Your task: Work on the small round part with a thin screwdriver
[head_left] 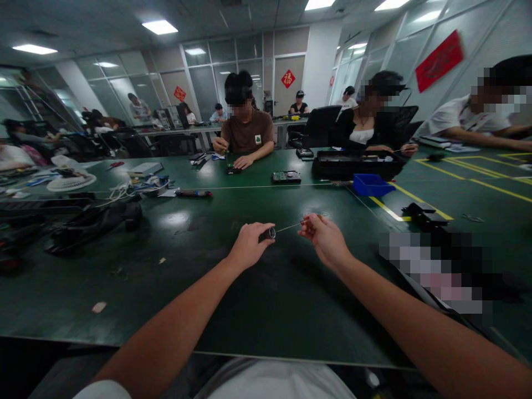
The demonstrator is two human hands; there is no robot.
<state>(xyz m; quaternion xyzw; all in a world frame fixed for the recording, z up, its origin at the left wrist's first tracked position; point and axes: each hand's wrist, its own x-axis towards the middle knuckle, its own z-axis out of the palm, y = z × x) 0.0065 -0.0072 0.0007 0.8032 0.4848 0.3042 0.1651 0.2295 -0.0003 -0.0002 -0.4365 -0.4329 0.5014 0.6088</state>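
Note:
My left hand (246,246) is closed around a short dark cylinder (267,234) with a round, metallic-looking end facing right. Opposite it, my right hand (327,239) pinches the far end of a thin metal rod (288,227). The rod runs between the two hands, and its left tip is close to the cylinder's round end; I cannot tell whether it goes inside. Both hands are above the green tabletop (249,310).
Beyond my hands lie a hard drive (286,177), a blue bin (373,185) and a pen-shaped tool (193,193). A black device part (95,226) lies left; a black assembly (428,216) lies right. Across the table a person in brown (248,136) handles small parts.

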